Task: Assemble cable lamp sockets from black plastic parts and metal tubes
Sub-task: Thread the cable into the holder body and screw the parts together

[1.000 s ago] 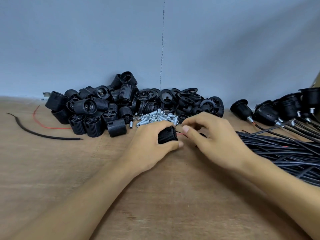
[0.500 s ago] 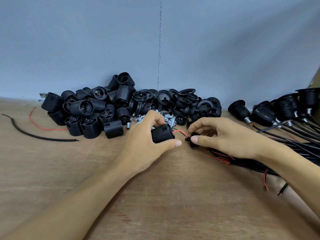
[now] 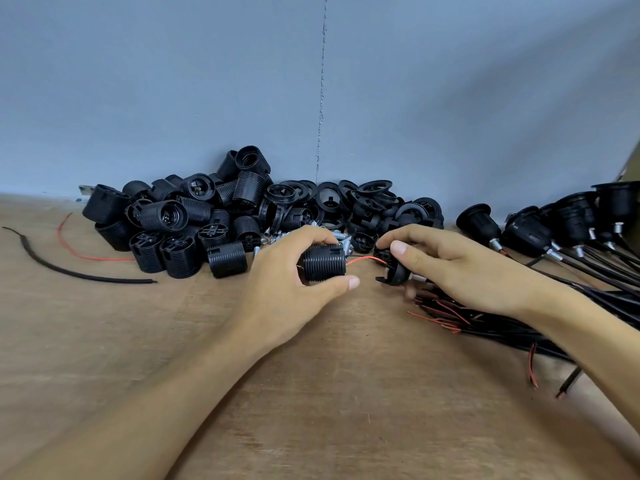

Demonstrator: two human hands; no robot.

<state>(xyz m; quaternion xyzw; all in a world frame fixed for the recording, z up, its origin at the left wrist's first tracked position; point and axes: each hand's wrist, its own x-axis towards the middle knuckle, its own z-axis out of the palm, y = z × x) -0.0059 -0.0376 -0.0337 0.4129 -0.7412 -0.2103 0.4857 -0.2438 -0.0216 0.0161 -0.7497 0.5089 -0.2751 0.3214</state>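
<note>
I read the left fingers (image 3: 320,237) as curled over the far side of a threaded socket body (image 3: 325,268), with the thumb pressed along its near side. The left hand (image 3: 291,285) grips this part near the middle of the scene; I cannot tell whether it touches the table (image 3: 311,393).

The right fingers (image 3: 398,249) pinch a black cap (image 3: 394,273), thumb on top and the others curled beneath. The right hand (image 3: 467,268) holds the cap just right of the socket body, apart from it. A red wire (image 3: 363,260) spans the gap between the two parts.

A cable bundle (image 3: 588,303) runs from under the right hand to the right edge.

Far of the hands, against the wall (image 3: 207,98), lies a pile of black plastic parts (image 3: 207,220), with metal tubes (image 3: 343,237) at its near edge. Finished sockets (image 3: 571,220) lie at far right.

At the left lie a loose black cable (image 3: 69,270) and a loose red strand (image 3: 79,252).
</note>
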